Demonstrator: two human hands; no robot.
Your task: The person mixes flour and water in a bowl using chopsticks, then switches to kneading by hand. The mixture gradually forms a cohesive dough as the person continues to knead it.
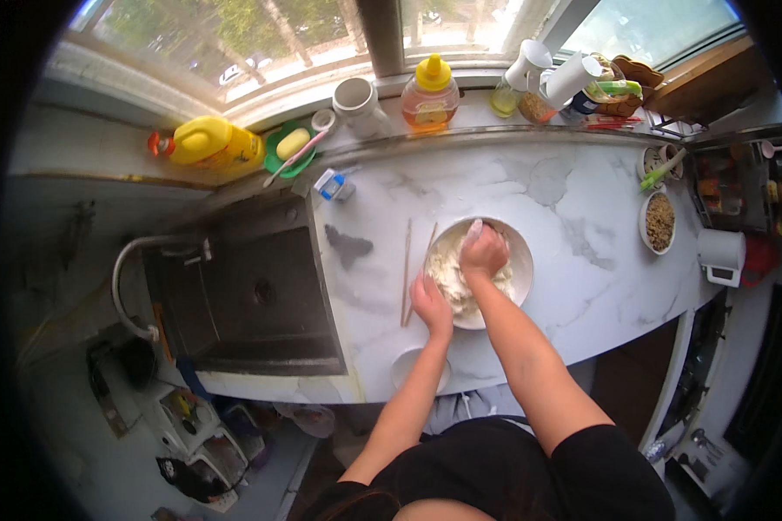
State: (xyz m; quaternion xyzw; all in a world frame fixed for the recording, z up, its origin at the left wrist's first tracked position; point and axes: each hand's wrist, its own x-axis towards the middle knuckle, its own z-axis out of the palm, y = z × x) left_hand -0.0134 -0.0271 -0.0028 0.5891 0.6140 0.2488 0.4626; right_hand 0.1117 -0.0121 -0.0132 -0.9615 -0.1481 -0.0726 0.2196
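A large white bowl [524, 264] stands on the marble-patterned countertop in front of me, with pale, lumpy dough [453, 280] inside. My left hand [432, 306] holds the bowl's near-left rim, its fingers against the wall. Curled into a fist, my right hand [485, 253] presses down in the dough; white flour or dough coats its thumb, and its fingertips are hidden. A pair of wooden chopsticks [407, 273] lies just left of the bowl, one partly behind my left hand. Close to the counter's front edge, a clear shallow dish [407, 370] is partly covered by my left forearm.
A dark sink [264, 293] with a curved faucet [127, 260] is at left. Behind it are a yellow detergent bottle [215, 143] and soap [293, 143]. A honey bottle [430, 98] stands on the sill. At right sit a bowl of brown crumbly food [659, 221] and a white mug [721, 253].
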